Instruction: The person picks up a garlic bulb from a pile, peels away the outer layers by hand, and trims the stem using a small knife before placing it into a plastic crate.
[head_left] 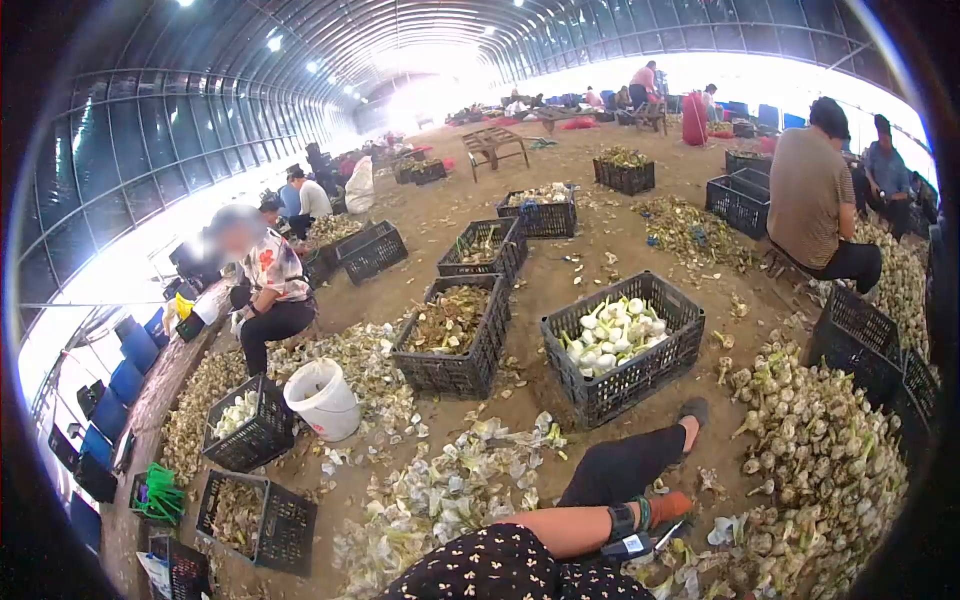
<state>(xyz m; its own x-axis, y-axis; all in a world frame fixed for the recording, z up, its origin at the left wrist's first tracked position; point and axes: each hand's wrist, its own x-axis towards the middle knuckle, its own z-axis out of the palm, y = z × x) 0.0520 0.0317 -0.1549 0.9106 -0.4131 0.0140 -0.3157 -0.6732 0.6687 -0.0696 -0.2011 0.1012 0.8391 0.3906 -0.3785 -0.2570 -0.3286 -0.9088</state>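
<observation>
My left hand (668,508), in an orange glove, reaches to the right near the bottom of the view. Its fingers look closed, and what they hold is too small to make out. Its wrist carries a dark band (622,521) and a green bracelet (643,514). Just below lies a grey device with a small display (630,545), beside a thin dark and silver object (668,535). My right hand cannot be made out there. Close on the right is a big heap of garlic bulbs (815,450) with stems. Garlic peelings (450,490) cover the ground to the left.
A black crate (625,392) of peeled white garlic stands ahead, beyond my outstretched foot (692,412). Left of it are a crate of brown husks (445,370) and a white bucket (322,400). People sit working at left (275,290) and right (815,200).
</observation>
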